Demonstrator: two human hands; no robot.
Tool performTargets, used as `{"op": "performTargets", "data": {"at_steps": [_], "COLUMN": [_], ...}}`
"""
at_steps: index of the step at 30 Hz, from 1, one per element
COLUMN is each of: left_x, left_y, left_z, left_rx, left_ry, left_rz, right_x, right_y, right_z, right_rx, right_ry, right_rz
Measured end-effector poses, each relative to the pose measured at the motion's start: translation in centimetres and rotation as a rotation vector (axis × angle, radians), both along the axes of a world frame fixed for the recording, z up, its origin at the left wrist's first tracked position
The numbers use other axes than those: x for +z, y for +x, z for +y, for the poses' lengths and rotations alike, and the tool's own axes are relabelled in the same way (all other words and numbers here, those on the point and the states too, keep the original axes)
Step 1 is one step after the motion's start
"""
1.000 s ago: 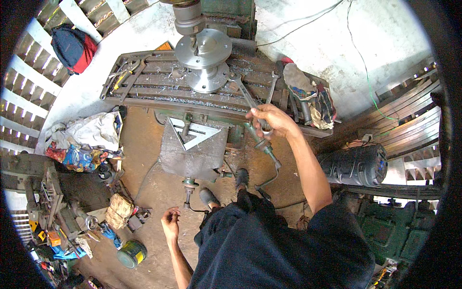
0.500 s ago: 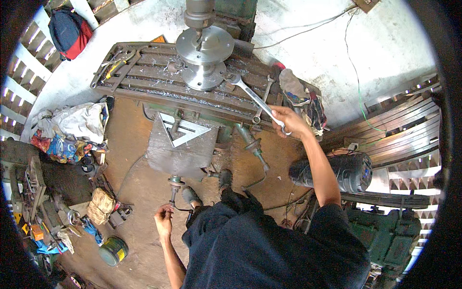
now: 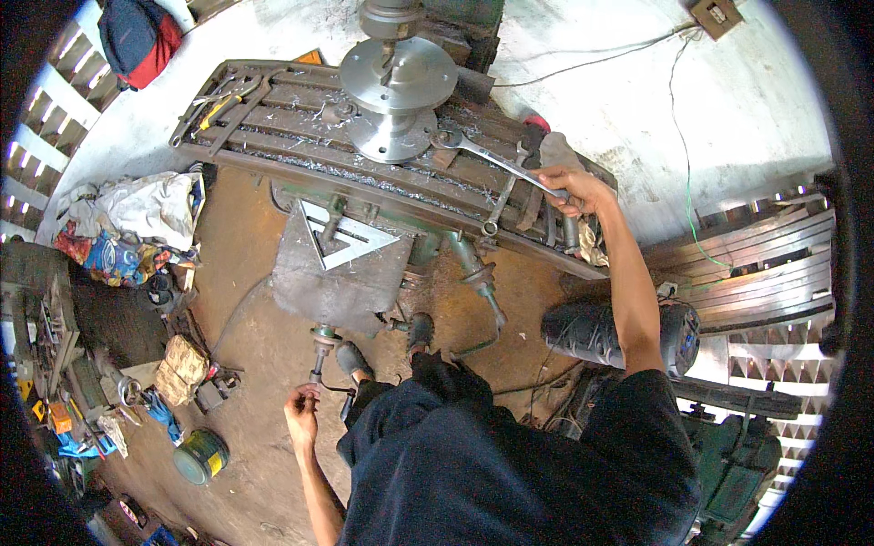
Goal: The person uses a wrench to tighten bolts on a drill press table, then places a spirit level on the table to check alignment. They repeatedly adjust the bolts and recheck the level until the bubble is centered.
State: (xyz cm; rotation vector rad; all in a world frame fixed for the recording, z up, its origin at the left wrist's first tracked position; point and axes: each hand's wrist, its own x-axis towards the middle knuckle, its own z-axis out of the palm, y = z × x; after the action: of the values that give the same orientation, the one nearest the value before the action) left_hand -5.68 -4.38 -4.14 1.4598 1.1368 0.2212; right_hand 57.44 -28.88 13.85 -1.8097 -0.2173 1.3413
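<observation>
My right hand (image 3: 575, 189) is closed round the free end of a long steel combination wrench (image 3: 499, 160). The wrench's other end sits on a bolt or nut at the right foot of a shiny flanged metal workpiece (image 3: 387, 136) on the slotted machine table (image 3: 300, 173). A drill bit (image 3: 389, 68) in the spindle (image 3: 390, 20) comes down at the workpiece's upper disc. Low at the front, my left hand (image 3: 301, 412) has its fingers curled at the hub of a crank handle (image 3: 335, 389) on a shaft. Its fingertips are partly hidden.
A second wrench (image 3: 501, 202) lies on the table's right part, beside rags (image 3: 557, 153). Yellow-handled pliers (image 3: 218, 111) lie at its left end. A triangular metal frame (image 3: 341, 250) rests on the plate in front. Another crank (image 3: 492, 309) juts out; a black cylindrical tank (image 3: 601, 332) stands right.
My right hand has swung the wrench's free end away from me and to the right, its head staying by the workpiece's foot. My left hand stays at the crank; the view has shifted slightly.
</observation>
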Motion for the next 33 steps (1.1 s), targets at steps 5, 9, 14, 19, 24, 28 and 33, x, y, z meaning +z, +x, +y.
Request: {"op": "performTargets", "data": {"at_steps": [5, 9, 14, 19, 24, 28, 33], "left_x": [-0.6, -1.1, -0.7, 0.3, 0.5, 0.9, 1.8], "left_y": [-1.5, -0.4, 3.5, 5.6, 7.0, 8.1, 8.3], "left_z": [-0.8, -0.5, 1.1, 1.5, 0.5, 0.0, -1.0], "left_rx": [0.025, -0.007, -0.094, -0.103, -0.107, -0.142, -0.16], "left_ry": [-0.003, -0.043, -0.039, -0.047, -0.051, -0.029, -0.02], "left_rz": [0.006, 0.004, 0.038, -0.042, -0.094, -0.061, -0.04], "right_x": [-1.2, 0.0, 1.1, 0.1, -0.9, -2.6, -1.6], "right_y": [-2.4, -3.5, -6.9, -10.0, -14.6, -18.1, -18.2], "right_z": [-0.4, -0.1, 0.9, 1.4, 3.9, 5.7, 6.0], "right_rx": [-0.17, -0.21, -0.284, -0.384, -0.53, -0.567, -0.69], "right_ry": [0.051, 0.072, 0.085, 0.213, 0.294, 0.457, 0.47], "right_rz": [0.087, 0.078, 0.082, 0.186, 0.243, 0.274, 0.341]}}
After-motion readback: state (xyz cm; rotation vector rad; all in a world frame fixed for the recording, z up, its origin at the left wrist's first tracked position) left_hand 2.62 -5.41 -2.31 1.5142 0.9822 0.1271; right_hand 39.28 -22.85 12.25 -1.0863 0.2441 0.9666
